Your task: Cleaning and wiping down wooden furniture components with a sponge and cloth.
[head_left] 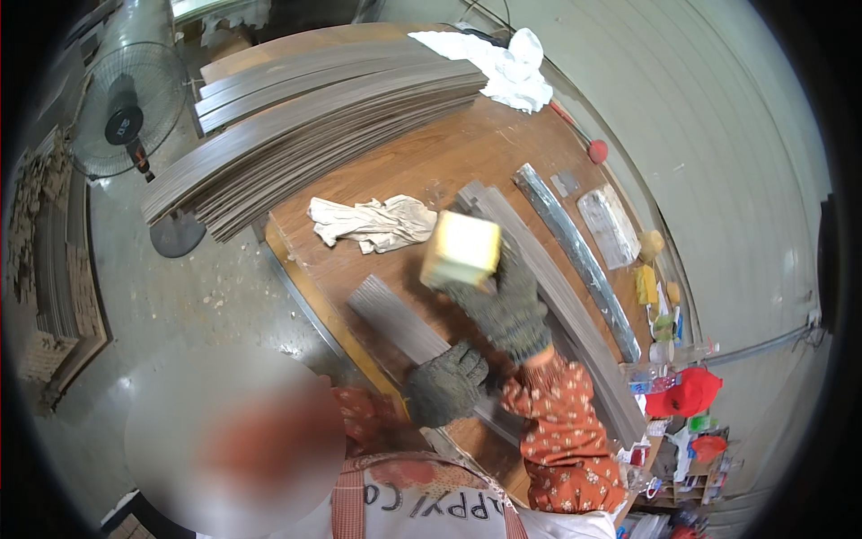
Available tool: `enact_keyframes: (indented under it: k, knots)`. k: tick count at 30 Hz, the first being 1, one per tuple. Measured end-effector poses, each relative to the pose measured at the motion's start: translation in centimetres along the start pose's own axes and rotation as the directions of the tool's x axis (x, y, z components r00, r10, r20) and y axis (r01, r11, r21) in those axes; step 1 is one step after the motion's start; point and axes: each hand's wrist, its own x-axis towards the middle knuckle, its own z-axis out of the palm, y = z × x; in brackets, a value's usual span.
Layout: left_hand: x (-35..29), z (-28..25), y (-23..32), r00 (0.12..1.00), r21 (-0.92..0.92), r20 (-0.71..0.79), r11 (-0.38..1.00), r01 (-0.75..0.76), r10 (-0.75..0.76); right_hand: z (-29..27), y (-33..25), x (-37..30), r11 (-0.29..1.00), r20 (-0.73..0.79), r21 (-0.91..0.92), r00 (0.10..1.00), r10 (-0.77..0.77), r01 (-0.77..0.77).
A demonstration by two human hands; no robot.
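Observation:
My right hand (505,310), in a dark grey-green knit glove, is closed round a pale yellow, box-shaped block (462,249) and holds it above the wooden table (337,184). The block is slightly smeared by motion. A narrow grey plank (395,314) lies at the near side of the table. My left hand (444,382), gloved alike, lies on this plank with its fingers laid across it. Just beyond the block is a crumpled cream cloth (373,223). A stack of long grey planks (557,292) runs beside and partly under my right arm.
A large stack of grey planks (314,117) covers the table's far left. White cloth (512,67) lies at the back. Rightward are a metal bar (579,260), a whitish block (609,225) and a red cap (687,393). A fan (126,117) stands on the left.

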Motion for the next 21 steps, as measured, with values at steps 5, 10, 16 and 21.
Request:
enact_keyframes:
  k: [5,10,16,21]
  knots:
    - [2.2,-3.0,0.5,0.980,0.158,-0.050,0.970,-0.183,0.193,-4.4,3.5,-9.5,0.952,-0.348,0.290,0.916,0.200,-0.098]
    - [4.2,-2.6,-1.6,0.910,-0.052,0.383,0.987,-0.152,0.161,-6.5,5.1,-14.5,0.912,-0.563,0.392,0.754,0.339,-0.117]
    - [3.7,0.7,-0.5,0.972,0.070,0.191,0.985,-0.156,0.140,-6.9,5.3,-16.6,0.941,-0.579,0.319,0.764,0.285,-0.108]
    - [0.3,5.8,-1.3,0.990,0.064,0.003,0.988,-0.143,0.143,-4.2,2.8,-11.1,0.896,-0.371,0.443,0.901,0.223,-0.040]
